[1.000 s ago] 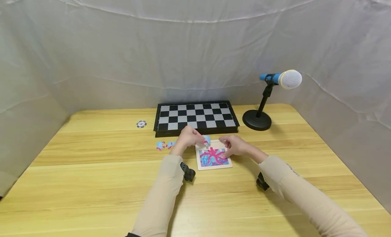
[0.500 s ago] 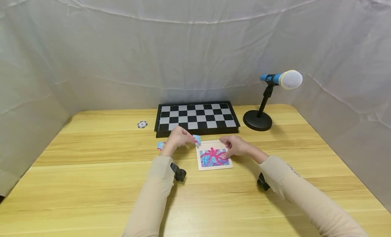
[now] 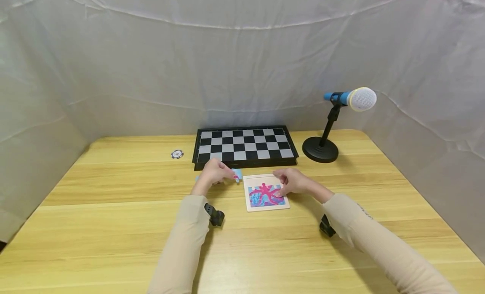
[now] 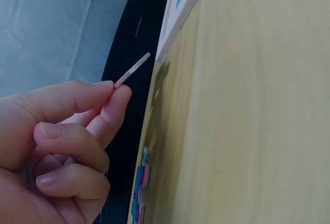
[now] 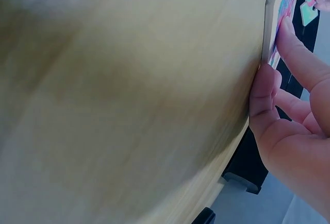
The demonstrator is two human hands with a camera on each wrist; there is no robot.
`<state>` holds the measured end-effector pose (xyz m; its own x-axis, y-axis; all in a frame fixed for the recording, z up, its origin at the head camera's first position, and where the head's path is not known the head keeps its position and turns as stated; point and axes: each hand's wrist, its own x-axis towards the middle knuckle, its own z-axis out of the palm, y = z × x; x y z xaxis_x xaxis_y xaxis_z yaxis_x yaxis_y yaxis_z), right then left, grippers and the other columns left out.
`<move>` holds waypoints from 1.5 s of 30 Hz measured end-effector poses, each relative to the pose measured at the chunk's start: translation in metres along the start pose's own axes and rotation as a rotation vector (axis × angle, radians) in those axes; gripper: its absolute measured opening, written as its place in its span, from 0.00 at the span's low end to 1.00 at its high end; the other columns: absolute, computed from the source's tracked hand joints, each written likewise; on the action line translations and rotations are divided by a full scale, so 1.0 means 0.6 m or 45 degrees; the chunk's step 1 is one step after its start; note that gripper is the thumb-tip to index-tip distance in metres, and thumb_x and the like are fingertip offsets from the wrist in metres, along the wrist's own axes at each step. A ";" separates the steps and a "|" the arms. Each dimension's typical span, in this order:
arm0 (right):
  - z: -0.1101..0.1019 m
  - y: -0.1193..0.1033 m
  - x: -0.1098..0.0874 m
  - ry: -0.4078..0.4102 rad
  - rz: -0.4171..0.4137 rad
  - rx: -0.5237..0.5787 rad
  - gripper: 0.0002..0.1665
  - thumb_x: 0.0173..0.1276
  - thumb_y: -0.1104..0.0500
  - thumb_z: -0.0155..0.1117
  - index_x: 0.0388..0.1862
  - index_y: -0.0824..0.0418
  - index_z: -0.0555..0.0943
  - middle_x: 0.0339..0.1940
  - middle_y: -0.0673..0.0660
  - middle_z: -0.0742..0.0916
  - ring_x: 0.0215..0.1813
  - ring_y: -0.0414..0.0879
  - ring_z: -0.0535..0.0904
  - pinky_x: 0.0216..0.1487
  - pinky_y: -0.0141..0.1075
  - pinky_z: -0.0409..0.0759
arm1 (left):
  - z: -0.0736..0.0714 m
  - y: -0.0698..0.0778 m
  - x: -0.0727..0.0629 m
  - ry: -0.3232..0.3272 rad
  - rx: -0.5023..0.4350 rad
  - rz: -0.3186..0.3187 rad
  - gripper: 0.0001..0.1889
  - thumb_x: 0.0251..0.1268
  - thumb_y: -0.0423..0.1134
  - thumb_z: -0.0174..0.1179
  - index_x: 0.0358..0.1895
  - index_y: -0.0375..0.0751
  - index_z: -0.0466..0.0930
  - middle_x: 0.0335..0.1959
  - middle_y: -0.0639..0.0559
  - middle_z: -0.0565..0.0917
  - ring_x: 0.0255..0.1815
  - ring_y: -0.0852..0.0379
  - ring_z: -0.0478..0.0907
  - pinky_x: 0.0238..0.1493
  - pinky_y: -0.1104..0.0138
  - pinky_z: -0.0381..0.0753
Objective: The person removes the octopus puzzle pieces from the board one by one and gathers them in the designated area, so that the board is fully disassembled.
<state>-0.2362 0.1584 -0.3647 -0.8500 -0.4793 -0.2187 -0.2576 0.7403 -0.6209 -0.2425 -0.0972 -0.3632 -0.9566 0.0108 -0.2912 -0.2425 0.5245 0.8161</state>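
Note:
My left hand [image 3: 215, 171] pinches a blue and pink jigsaw piece [image 3: 237, 175] between thumb and fingertips. In the left wrist view that jigsaw piece [image 4: 133, 69] is seen edge-on, raised above the table. To its right lies a wooden jigsaw tray [image 3: 264, 178] with a pink octopus picture filling its lower part; a plain wood strip shows at the top. My right hand [image 3: 293, 181] holds the tray's right side, the thumb on the picture and a finger against the edge. Loose jigsaw pieces [image 4: 140, 183] lie below my left hand, mostly hidden in the head view.
Behind the hands stands a black-and-white checkered board [image 3: 244, 144] with a raised black rim. A blue microphone [image 3: 361, 99] on a black round-based stand is at the back right. A poker chip [image 3: 177, 154] lies at the back left of the wooden table [image 3: 113, 226].
My left hand has moved left with the jigsaw piece, from above the tray's upper left to beside it, now covering the loose pieces. The right hand stays on the tray.

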 end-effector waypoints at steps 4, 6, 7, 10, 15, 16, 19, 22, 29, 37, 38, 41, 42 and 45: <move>0.000 0.002 0.000 0.004 -0.008 -0.008 0.40 0.49 0.64 0.71 0.60 0.73 0.65 0.28 0.57 0.73 0.31 0.47 0.67 0.31 0.32 0.67 | -0.001 -0.002 -0.003 -0.008 -0.010 0.010 0.04 0.46 0.32 0.66 0.22 0.35 0.82 0.13 0.50 0.72 0.09 0.61 0.58 0.12 0.70 0.58; 0.000 0.003 0.000 0.005 -0.017 -0.008 0.40 0.48 0.64 0.71 0.60 0.74 0.65 0.28 0.57 0.73 0.31 0.47 0.67 0.31 0.33 0.67 | -0.002 -0.003 -0.005 -0.014 -0.017 0.013 0.04 0.46 0.32 0.66 0.22 0.34 0.82 0.13 0.49 0.73 0.09 0.61 0.59 0.12 0.70 0.57; 0.000 0.003 0.000 0.006 -0.022 -0.007 0.40 0.48 0.64 0.71 0.59 0.74 0.65 0.28 0.57 0.73 0.31 0.47 0.67 0.31 0.33 0.67 | -0.002 -0.003 -0.006 -0.017 -0.019 0.017 0.04 0.46 0.31 0.66 0.22 0.34 0.82 0.13 0.49 0.74 0.09 0.61 0.59 0.12 0.70 0.58; 0.000 0.003 -0.001 0.007 -0.031 -0.008 0.40 0.49 0.64 0.71 0.59 0.74 0.65 0.28 0.57 0.73 0.31 0.47 0.66 0.31 0.33 0.67 | -0.003 -0.004 -0.007 -0.018 -0.012 0.014 0.03 0.45 0.31 0.66 0.23 0.33 0.82 0.15 0.48 0.76 0.09 0.61 0.60 0.12 0.71 0.59; -0.001 0.001 0.000 0.003 -0.023 0.000 0.40 0.49 0.65 0.71 0.60 0.74 0.65 0.27 0.57 0.73 0.31 0.47 0.67 0.30 0.33 0.67 | -0.006 -0.006 -0.004 -0.026 0.014 0.004 0.03 0.45 0.31 0.66 0.23 0.33 0.82 0.11 0.49 0.74 0.09 0.61 0.60 0.12 0.71 0.59; -0.001 0.001 0.000 0.001 -0.019 0.003 0.40 0.49 0.65 0.71 0.60 0.74 0.65 0.27 0.57 0.73 0.31 0.47 0.67 0.30 0.33 0.67 | -0.007 -0.007 -0.003 -0.027 0.023 0.000 0.03 0.45 0.31 0.66 0.23 0.33 0.82 0.11 0.49 0.73 0.09 0.61 0.60 0.12 0.71 0.59; 0.000 0.000 0.000 -0.001 -0.008 0.005 0.40 0.49 0.65 0.70 0.60 0.73 0.65 0.27 0.56 0.72 0.31 0.47 0.67 0.30 0.33 0.67 | -0.007 -0.008 -0.001 -0.018 0.061 -0.012 0.03 0.45 0.31 0.66 0.22 0.34 0.82 0.10 0.50 0.72 0.09 0.60 0.61 0.12 0.71 0.59; 0.000 -0.001 0.000 -0.002 -0.001 0.004 0.40 0.49 0.65 0.70 0.60 0.73 0.65 0.26 0.56 0.72 0.30 0.47 0.67 0.30 0.32 0.67 | -0.007 -0.007 0.000 -0.007 0.097 -0.019 0.03 0.46 0.31 0.66 0.22 0.36 0.82 0.10 0.50 0.73 0.09 0.61 0.62 0.12 0.71 0.61; -0.001 0.000 -0.001 -0.004 -0.013 -0.009 0.39 0.49 0.65 0.70 0.59 0.74 0.65 0.26 0.56 0.72 0.30 0.47 0.66 0.30 0.33 0.66 | -0.006 -0.004 0.005 -0.007 0.169 -0.035 0.04 0.46 0.31 0.66 0.21 0.37 0.81 0.11 0.50 0.75 0.11 0.61 0.65 0.13 0.72 0.62; -0.002 0.000 -0.001 -0.001 -0.029 -0.010 0.39 0.49 0.65 0.70 0.59 0.74 0.65 0.26 0.57 0.73 0.29 0.46 0.66 0.29 0.33 0.67 | -0.008 -0.001 0.000 -0.007 0.165 -0.025 0.04 0.46 0.31 0.66 0.22 0.36 0.81 0.14 0.49 0.77 0.10 0.61 0.64 0.12 0.73 0.60; -0.001 0.000 0.000 -0.001 -0.031 -0.011 0.39 0.49 0.65 0.70 0.59 0.74 0.65 0.26 0.57 0.73 0.29 0.46 0.66 0.29 0.33 0.67 | -0.008 0.000 -0.001 -0.009 0.154 -0.024 0.04 0.47 0.31 0.66 0.23 0.36 0.81 0.15 0.48 0.77 0.10 0.61 0.64 0.12 0.73 0.60; -0.001 0.000 0.000 -0.003 -0.040 -0.017 0.38 0.49 0.66 0.70 0.59 0.73 0.66 0.25 0.57 0.72 0.28 0.46 0.66 0.29 0.33 0.67 | -0.007 0.002 -0.005 -0.016 0.143 -0.003 0.03 0.48 0.31 0.65 0.24 0.35 0.81 0.16 0.48 0.78 0.10 0.61 0.64 0.12 0.73 0.59; 0.000 0.000 0.000 -0.004 -0.045 -0.020 0.38 0.49 0.66 0.70 0.59 0.72 0.66 0.25 0.57 0.72 0.28 0.46 0.66 0.29 0.33 0.67 | -0.006 0.003 -0.006 -0.019 0.135 0.008 0.03 0.47 0.30 0.65 0.24 0.35 0.81 0.16 0.48 0.78 0.10 0.61 0.64 0.12 0.73 0.59; 0.000 -0.001 0.000 -0.010 -0.059 -0.033 0.37 0.50 0.67 0.69 0.59 0.70 0.66 0.25 0.57 0.72 0.29 0.46 0.66 0.29 0.33 0.66 | -0.003 0.006 -0.010 -0.027 0.141 0.064 0.02 0.47 0.30 0.65 0.24 0.35 0.82 0.15 0.48 0.77 0.10 0.61 0.63 0.12 0.73 0.59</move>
<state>-0.2361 0.1581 -0.3647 -0.8332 -0.5169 -0.1965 -0.3084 0.7293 -0.6108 -0.2380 -0.0970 -0.3573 -0.9632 0.0567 -0.2628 -0.1741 0.6137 0.7701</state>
